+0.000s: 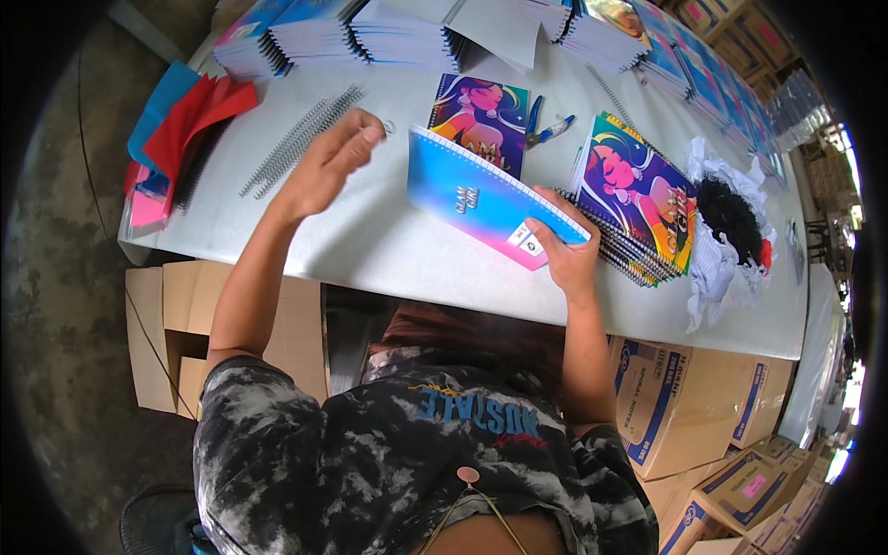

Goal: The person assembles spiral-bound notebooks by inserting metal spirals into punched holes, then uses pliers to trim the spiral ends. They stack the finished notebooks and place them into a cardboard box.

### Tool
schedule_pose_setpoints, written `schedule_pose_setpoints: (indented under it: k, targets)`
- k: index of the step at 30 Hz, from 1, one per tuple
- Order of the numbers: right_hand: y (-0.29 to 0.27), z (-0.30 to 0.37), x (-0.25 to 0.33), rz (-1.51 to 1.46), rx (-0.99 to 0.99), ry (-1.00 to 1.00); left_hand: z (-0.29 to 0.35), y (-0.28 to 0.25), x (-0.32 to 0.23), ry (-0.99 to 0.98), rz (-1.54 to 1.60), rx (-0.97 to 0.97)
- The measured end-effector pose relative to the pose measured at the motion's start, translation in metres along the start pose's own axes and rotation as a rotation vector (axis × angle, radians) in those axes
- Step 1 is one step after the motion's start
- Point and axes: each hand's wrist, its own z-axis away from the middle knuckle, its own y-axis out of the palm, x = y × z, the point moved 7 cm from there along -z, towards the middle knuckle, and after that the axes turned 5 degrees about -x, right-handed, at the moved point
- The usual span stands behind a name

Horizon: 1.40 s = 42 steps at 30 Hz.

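My right hand (566,245) grips the lower right end of a blue-and-pink notebook (476,199), thumb on its cover. Punched holes run along the notebook's upper edge, and no coil shows in them. My left hand (338,157) is raised left of the notebook, fingers curled closed. A faint wire loop shows by its fingertips; what they hold is unclear. Loose spiral wire coils (301,143) lie on the table beyond that hand. Under the notebook's far edge lies a purple notebook cover (481,116). Bound notebooks (638,194) are stacked beside my right hand.
Blue-handled pliers (546,125) lie behind the notebook. Stacks of notebooks (407,37) line the table's far side. Red and blue sheets (190,116) sit at the left, crumpled paper (717,277) with black material at the right. Cardboard boxes (689,398) stand below the table.
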Motion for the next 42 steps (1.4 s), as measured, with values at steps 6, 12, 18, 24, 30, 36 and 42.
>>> schedule_pose_setpoints:
  k: [6, 12, 18, 24, 30, 36, 42]
  targets:
    - [0.001, 0.001, -0.004, -0.012, 0.023, 0.024, -0.002, 0.013, 0.015, 0.022, -0.091, 0.005]
    - [0.003, 0.001, -0.001, 0.019, 0.137, -0.067, -0.01, 0.008, 0.016, -0.31, 0.077, 0.132]
    - [0.004, 0.002, 0.003, -0.037, -0.029, 0.013, -0.011, 0.0, -0.048, 0.353, -0.412, 0.101]
    - [0.004, 0.013, -0.012, 0.159, 0.095, 0.067, -0.01, 0.022, -0.06, 0.371, -0.944, 0.288]
    - [0.02, 0.015, 0.012, 0.188, 0.043, -0.204, 0.033, 0.055, 0.014, 0.833, -1.116, -0.166]
    - [0.027, 0.017, 0.028, 0.227, 0.109, -0.379, 0.04, 0.035, 0.004, 1.018, -0.967, -0.528]
    - [0.025, 0.033, 0.028, 0.212, 0.069, -0.485, 0.073, 0.083, 0.029, 1.177, -1.133, -0.172]
